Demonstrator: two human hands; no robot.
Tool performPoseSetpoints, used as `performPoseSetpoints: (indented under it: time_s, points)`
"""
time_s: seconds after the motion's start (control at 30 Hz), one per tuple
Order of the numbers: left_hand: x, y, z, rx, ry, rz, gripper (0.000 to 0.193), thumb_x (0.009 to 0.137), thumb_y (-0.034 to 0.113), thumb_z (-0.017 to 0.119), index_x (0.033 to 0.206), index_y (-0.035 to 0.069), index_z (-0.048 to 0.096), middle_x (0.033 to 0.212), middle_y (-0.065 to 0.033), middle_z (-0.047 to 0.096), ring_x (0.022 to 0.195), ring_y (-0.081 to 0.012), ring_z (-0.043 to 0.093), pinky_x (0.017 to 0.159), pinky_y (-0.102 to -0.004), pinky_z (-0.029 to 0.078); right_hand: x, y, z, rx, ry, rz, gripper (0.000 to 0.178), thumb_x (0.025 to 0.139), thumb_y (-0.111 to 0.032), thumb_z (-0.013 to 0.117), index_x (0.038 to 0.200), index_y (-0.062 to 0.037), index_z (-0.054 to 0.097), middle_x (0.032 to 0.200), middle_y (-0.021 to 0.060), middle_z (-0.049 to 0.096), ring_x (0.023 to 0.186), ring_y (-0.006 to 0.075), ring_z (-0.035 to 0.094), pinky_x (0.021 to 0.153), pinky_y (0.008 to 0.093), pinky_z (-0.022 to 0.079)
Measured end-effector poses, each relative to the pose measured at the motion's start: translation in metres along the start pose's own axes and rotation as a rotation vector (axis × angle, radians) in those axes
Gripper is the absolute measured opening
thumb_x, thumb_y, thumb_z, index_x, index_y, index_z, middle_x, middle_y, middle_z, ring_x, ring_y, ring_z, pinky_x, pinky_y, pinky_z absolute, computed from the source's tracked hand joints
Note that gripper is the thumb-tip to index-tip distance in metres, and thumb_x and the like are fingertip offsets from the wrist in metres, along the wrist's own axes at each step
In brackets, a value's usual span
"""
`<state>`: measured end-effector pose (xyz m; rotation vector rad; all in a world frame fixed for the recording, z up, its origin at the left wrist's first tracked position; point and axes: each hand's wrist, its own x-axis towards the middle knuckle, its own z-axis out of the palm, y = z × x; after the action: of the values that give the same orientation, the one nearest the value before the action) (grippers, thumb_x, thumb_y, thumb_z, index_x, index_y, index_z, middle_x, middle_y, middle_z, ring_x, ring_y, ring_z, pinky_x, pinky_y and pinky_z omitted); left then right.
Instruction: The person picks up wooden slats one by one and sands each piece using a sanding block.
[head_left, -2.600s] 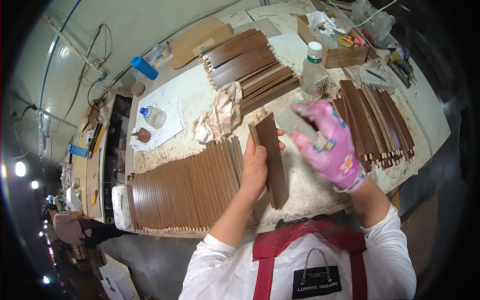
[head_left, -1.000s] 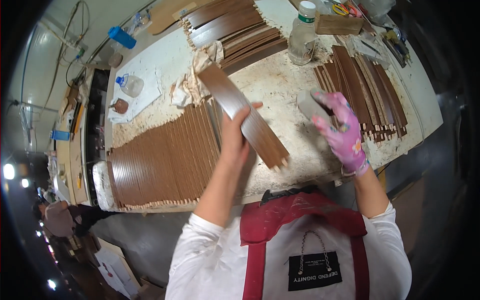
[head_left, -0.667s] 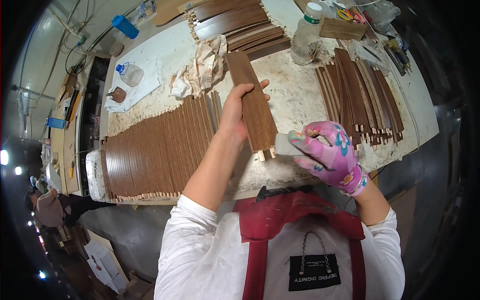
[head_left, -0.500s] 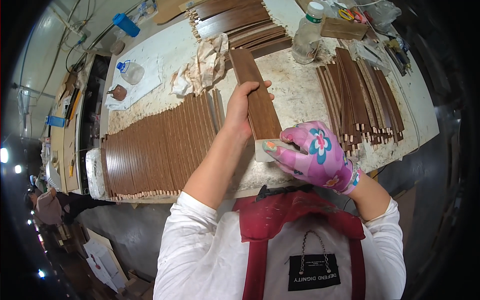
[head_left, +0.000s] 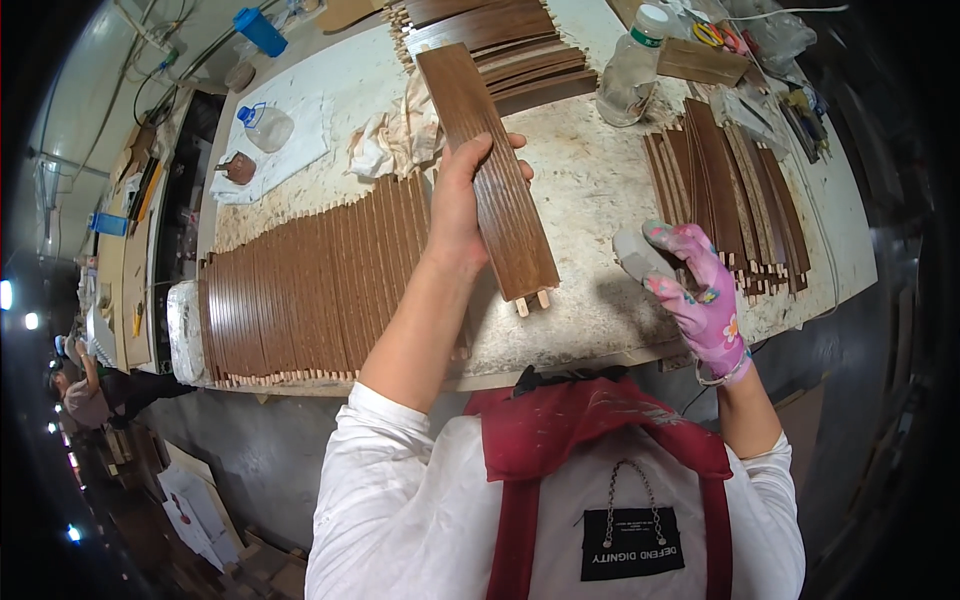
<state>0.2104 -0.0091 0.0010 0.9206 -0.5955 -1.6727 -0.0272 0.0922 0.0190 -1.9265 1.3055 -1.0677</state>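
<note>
My bare left hand is wrapped round a brown wooden slat, tilted over the table, with two pale dowels sticking out of its near end. My right hand, in a pink flowered glove, pinches a small pale grey pad between thumb and fingers. This hand is apart from the slat, over the table's right part. Left of my left forearm, a long row of similar slats stands packed on edge. To the right of the gloved hand lies another bunch of slats with dowelled ends.
A further stack of slats lies at the far side of the table. Near it are a crumpled cloth and a large clear bottle. A blue-capped jug rests on white cloth. Far left, a person is visible.
My right hand has drawn the pad off the slat's near end and moved right. My left hand has shifted the slat slightly left and away, and its dowels now show.
</note>
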Motion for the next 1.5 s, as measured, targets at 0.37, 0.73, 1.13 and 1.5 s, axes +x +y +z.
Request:
performPoseSetpoints:
  time_s: [0.37,0.73,1.13,1.5]
  points:
    - [-0.007,0.000,0.010,0.053,0.008,0.147,0.026,0.092,0.025,0.046,0.107,0.005,0.044,0.095,-0.0117,0.062,0.072,-0.0173,0.061,0.059,-0.0300,0.053,0.015,0.061,0.038,0.561,-0.009,0.489,0.046,0.083,-0.024,0.066,0.120,-0.0005,0.051,0.112,0.0097,0.058,0.095,0.0113,0.057,0.065,0.0172,0.047]
    - [0.018,-0.041,-0.021,0.033,0.084,-0.314,0.028,0.088,0.026,0.054,0.103,0.003,0.051,0.087,-0.0082,0.060,0.077,-0.0183,0.059,0.066,-0.0333,0.051,0.025,0.036,0.050,0.978,-0.229,0.737,0.033,0.090,-0.018,0.055,0.117,0.0003,0.050,0.102,0.0090,0.060,0.083,0.0125,0.061,0.069,0.0213,0.051]
    - [-0.005,-0.079,-0.052,0.210,0.163,-0.440,0.029,0.091,0.028,0.051,0.110,0.006,0.053,0.094,-0.0031,0.057,0.080,-0.0120,0.056,0.070,-0.0262,0.050,0.006,0.112,0.095,1.542,-0.325,1.082,0.030,0.092,-0.025,0.052,0.115,-0.0056,0.050,0.099,0.0090,0.061,0.078,0.0211,0.062,0.068,0.0294,0.053]
    - [-0.108,-0.106,-0.051,0.311,-0.002,-0.412,0.023,0.092,0.016,0.052,0.108,0.000,0.053,0.088,-0.0046,0.059,0.077,-0.0101,0.057,0.069,-0.0227,0.047,0.023,0.090,0.096,1.523,-0.261,1.129,0.030,0.095,-0.026,0.043,0.117,-0.0050,0.045,0.094,0.0117,0.061,0.075,0.0210,0.064,0.062,0.0306,0.057]
